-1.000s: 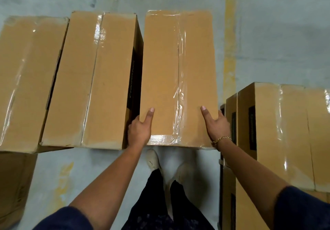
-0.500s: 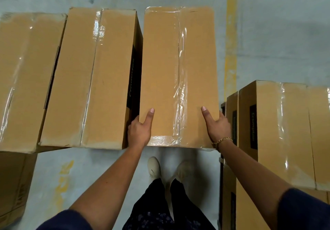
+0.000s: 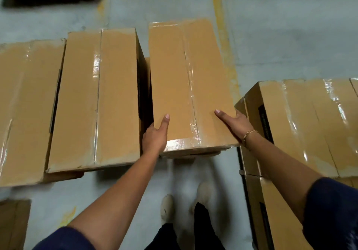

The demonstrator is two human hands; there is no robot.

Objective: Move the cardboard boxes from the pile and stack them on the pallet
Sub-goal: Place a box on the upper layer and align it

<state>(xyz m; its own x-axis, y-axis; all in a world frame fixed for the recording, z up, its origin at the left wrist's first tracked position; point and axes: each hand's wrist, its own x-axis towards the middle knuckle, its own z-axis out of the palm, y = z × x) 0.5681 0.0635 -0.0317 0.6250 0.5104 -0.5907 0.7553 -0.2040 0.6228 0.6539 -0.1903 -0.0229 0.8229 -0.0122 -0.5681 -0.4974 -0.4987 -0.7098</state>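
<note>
The box (image 3: 186, 83) sits straight ahead, beside the row (image 3: 96, 98) on its left, its long axis running away from the person, its top a little above its neighbour's. Both hands clamp its near end: left hand (image 3: 155, 136) on the left side, right hand (image 3: 235, 122) on the right, thumbs over the top

Single head-worn wide-angle view, facing forward and steeply down, close over both forearms and the taped cardboard box (image 3: 190, 86) tops. The concrete floor (image 3: 290, 36) fills the upper frame; the person's shoes (image 3: 167, 207) show at the bottom.
</note>
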